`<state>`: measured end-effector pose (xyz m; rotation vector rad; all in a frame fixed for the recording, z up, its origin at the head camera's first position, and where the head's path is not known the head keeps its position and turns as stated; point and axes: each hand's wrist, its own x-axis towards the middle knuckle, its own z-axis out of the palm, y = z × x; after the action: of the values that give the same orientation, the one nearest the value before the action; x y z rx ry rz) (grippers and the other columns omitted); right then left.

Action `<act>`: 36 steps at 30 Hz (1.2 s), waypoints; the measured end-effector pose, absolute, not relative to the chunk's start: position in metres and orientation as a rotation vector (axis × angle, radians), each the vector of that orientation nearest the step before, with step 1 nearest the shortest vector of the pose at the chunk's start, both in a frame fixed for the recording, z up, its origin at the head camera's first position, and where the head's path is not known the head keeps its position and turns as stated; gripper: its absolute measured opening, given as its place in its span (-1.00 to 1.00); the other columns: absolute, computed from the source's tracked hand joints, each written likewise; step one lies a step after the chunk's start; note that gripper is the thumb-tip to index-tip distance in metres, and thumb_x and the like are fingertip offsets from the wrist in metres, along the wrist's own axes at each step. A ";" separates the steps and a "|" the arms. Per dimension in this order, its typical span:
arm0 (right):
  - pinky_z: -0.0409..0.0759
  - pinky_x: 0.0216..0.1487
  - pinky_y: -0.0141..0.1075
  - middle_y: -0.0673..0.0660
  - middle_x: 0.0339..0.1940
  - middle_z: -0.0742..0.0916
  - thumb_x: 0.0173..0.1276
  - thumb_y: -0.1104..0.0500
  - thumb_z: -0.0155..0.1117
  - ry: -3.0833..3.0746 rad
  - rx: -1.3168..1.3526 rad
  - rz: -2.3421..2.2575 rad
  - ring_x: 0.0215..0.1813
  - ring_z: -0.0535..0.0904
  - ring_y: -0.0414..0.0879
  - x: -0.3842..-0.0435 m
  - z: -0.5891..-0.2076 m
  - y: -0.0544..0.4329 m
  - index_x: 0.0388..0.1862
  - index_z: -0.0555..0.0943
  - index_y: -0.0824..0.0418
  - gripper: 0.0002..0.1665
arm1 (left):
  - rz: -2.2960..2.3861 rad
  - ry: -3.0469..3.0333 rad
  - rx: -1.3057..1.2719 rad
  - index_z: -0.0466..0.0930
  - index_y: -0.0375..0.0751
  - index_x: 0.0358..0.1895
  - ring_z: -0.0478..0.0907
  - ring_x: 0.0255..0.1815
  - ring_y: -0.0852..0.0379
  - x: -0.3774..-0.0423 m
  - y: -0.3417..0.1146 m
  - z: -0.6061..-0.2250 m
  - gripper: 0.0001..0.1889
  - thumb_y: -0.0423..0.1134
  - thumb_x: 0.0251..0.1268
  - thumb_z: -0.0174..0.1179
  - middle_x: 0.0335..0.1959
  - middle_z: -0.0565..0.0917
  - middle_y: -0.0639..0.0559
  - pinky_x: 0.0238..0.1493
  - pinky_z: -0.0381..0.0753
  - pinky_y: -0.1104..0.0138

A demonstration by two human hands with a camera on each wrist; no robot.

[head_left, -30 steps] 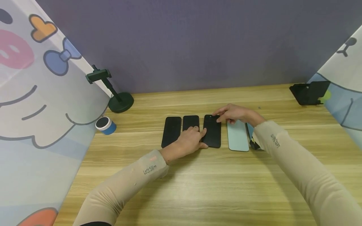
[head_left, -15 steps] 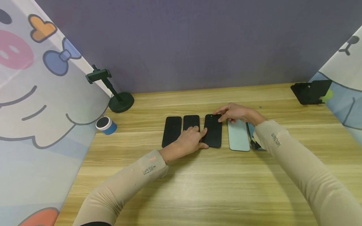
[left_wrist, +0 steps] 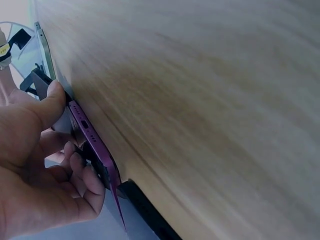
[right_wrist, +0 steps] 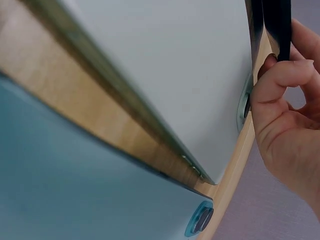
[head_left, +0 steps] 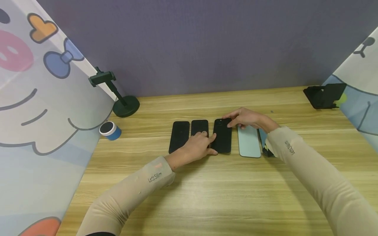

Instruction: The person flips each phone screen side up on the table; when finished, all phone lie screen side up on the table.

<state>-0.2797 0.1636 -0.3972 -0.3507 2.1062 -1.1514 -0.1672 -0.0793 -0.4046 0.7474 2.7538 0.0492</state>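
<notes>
Several phones lie in a row, face down or face up. My left hand (head_left: 198, 146) lies over the second phone (head_left: 199, 126), which shows a purple edge (left_wrist: 97, 145) in the left wrist view. Its thumb and index finger touch the lower left of the black phone (head_left: 222, 139) with a camera block. At that phone's upper right corner, my right hand (head_left: 245, 118) pinches the edge between thumb and fingers, also visible in the right wrist view. The mint phone (head_left: 249, 142) lies just right of it. Farther right, a blue phone (right_wrist: 100, 185) is partly hidden by the sleeve in the head view.
Leftmost in the row is another black phone (head_left: 179, 136). A dark green phone stand (head_left: 125, 106) and a blue jar with black lid (head_left: 110, 130) stand at left. At the back right is a black folding stand (head_left: 325, 96). A grey partition (head_left: 192, 49) borders the table.
</notes>
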 end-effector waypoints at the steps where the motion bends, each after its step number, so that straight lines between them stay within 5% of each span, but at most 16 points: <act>1: 0.38 -0.48 -0.32 0.24 0.21 0.62 0.43 0.14 0.32 2.110 -0.353 -1.149 -0.62 0.23 -0.20 -0.279 -0.397 0.164 0.48 0.44 0.05 -0.35 | 0.052 2.753 0.749 0.12 0.08 0.58 0.51 -0.03 0.03 -0.167 -0.079 -0.405 -0.17 0.31 0.33 0.09 0.12 0.54 -0.07 -0.07 0.64 0.14; 10: 0.43 -0.47 -0.30 0.04 -0.42 0.60 0.39 0.10 0.37 2.129 -0.331 -1.185 -0.55 0.35 -0.18 -0.276 -0.397 0.165 0.44 0.49 0.03 -0.36 | 0.105 2.739 0.767 0.11 0.05 0.58 0.46 -0.17 0.09 -0.168 -0.082 -0.404 -0.16 0.30 0.33 0.11 0.02 0.55 -0.04 -0.16 0.55 0.25; 24: 0.36 -0.48 -0.30 -0.01 -0.52 0.53 0.41 0.11 0.34 2.160 -0.304 -1.099 -0.60 0.29 -0.19 -0.275 -0.387 0.161 0.46 0.46 0.09 -0.36 | 0.093 2.757 0.742 0.12 0.07 0.58 0.41 -0.28 0.14 -0.167 -0.080 -0.404 -0.12 0.40 0.30 0.07 -0.07 0.55 0.00 -0.35 0.44 0.34; 32: 0.39 -0.48 -0.30 -0.01 -0.55 0.51 0.42 0.11 0.32 2.162 -0.300 -1.058 -0.61 0.28 -0.20 -0.275 -0.381 0.156 0.47 0.44 0.12 -0.35 | 0.261 2.753 0.736 0.12 0.08 0.59 0.59 0.20 -0.03 -0.162 -0.070 -0.402 -0.14 0.43 0.35 -0.01 0.35 0.52 -0.15 0.02 0.67 0.18; 36: 0.39 -0.49 -0.31 -0.02 -0.59 0.49 0.43 0.13 0.31 2.162 -0.300 -1.055 -0.62 0.27 -0.20 -0.274 -0.377 0.155 0.48 0.43 0.15 -0.35 | 0.393 2.758 0.841 0.05 0.07 0.61 0.67 0.05 0.02 -0.158 -0.062 -0.404 -0.16 0.36 0.40 0.02 0.30 0.56 -0.18 -0.05 0.69 0.23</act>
<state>-0.2737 0.1546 -0.3770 -0.2999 2.1617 -1.0546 -0.1578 -0.0623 -0.4040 0.8415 2.7583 0.3933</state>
